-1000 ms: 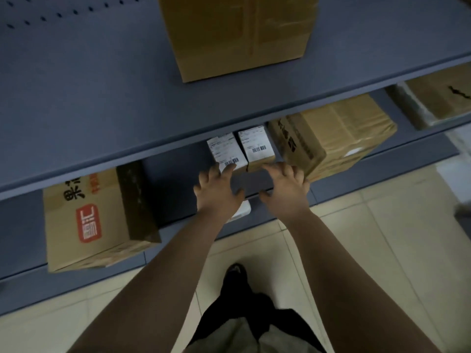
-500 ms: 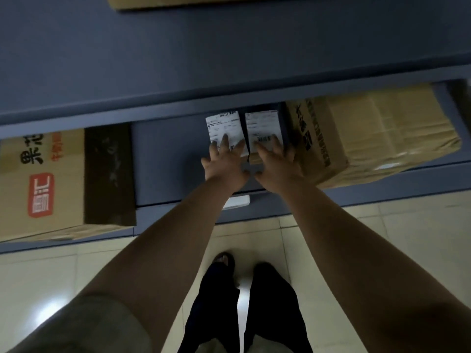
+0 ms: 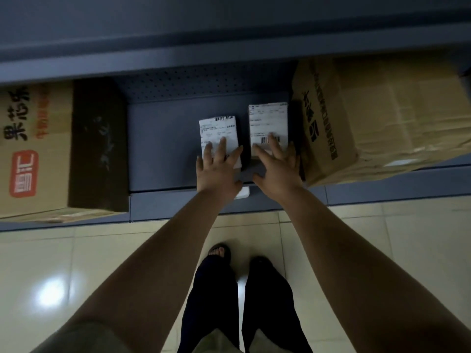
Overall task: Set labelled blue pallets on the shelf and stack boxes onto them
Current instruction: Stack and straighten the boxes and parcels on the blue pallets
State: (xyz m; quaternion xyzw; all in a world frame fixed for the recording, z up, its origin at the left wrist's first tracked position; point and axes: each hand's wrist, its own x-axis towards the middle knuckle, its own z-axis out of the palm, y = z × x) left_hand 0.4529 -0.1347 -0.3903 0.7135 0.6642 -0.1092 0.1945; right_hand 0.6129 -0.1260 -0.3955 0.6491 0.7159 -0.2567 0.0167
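Here, left hand (image 3: 216, 170) splayed on left box (image 3: 218, 129), right hand (image 3: 277, 167) splayed on right box (image 3: 267, 121).

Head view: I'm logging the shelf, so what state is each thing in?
left small box, flat, label up.
right small box, flat, label up, farther back.
left hand, fingers spread on left small box.
right hand, fingers spread on right small box.
left carton, closed.
right carton, closed, creased.

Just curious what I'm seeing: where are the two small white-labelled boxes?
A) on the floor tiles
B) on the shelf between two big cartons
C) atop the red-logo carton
B: the left small box and right small box lie on the shelf, the red-logo carton on one side, the creased carton on the other.
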